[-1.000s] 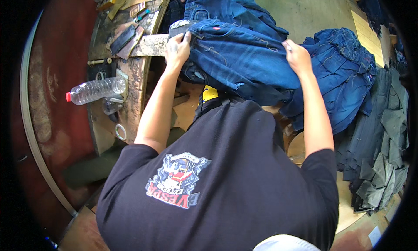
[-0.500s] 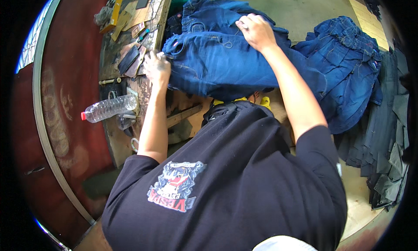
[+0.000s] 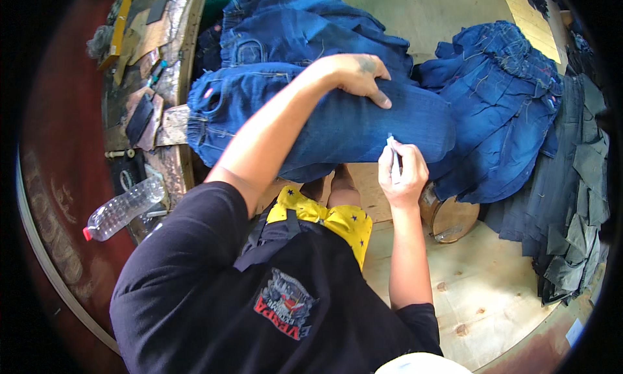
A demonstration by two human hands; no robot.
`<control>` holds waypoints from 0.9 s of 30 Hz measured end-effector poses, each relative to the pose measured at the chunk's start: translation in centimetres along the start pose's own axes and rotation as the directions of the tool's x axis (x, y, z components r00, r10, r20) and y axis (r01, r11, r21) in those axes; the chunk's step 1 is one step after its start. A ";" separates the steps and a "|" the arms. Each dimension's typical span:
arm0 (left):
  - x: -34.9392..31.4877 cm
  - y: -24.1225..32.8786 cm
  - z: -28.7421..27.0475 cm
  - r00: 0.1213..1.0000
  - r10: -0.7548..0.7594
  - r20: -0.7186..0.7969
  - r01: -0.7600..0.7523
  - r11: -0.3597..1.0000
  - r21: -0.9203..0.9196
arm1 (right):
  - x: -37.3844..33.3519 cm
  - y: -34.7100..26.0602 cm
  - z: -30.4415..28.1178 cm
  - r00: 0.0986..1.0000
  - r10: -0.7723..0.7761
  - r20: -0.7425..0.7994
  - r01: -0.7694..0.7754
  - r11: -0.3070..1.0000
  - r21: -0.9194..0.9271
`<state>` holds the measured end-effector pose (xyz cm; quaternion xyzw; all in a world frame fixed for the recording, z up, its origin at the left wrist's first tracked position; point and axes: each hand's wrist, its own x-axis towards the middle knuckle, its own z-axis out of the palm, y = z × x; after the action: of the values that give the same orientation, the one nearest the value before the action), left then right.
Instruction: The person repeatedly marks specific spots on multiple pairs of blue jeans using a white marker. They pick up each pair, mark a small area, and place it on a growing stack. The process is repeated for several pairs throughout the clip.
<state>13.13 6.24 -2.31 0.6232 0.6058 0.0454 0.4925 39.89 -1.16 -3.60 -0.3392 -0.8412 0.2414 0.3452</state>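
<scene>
Holding tool to jeans

The left hand, loosely open, rests on the jeans, mid-scene; its forearm hides part of them. The right hand pinches the tool, tip at the near part of the leg. Farther back lies another pair; right, a denim heap, then grey cloth. Left, the counter carries scraps, a bottle nearer.

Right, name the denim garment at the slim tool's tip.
The front garment, laid out smooth: the right hand holds the slim tool to it. The rear garment and the crumpled denim at right lie clear of its tip.
</scene>
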 end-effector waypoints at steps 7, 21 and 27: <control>0.2 -1.0 2.6 0.915 0.111 -0.388 -0.099 0.994 0.051 | 0.1 1.4 1.3 0.991 -0.111 -0.070 0.107 0.993 -0.053; 2.7 -3.4 2.7 0.849 0.143 -0.508 -0.144 0.989 0.037 | 8.8 3.1 6.3 0.999 0.026 -0.030 -0.026 1.000 0.005; 2.4 -2.7 2.5 0.834 0.140 -0.534 -0.136 0.990 0.046 | 6.7 2.0 5.5 0.997 -0.058 -0.051 0.057 0.998 -0.014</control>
<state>13.45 6.20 -6.73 0.6292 0.6726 0.2510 0.2977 33.04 4.13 -5.63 -0.3231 -0.8430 0.2172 0.3712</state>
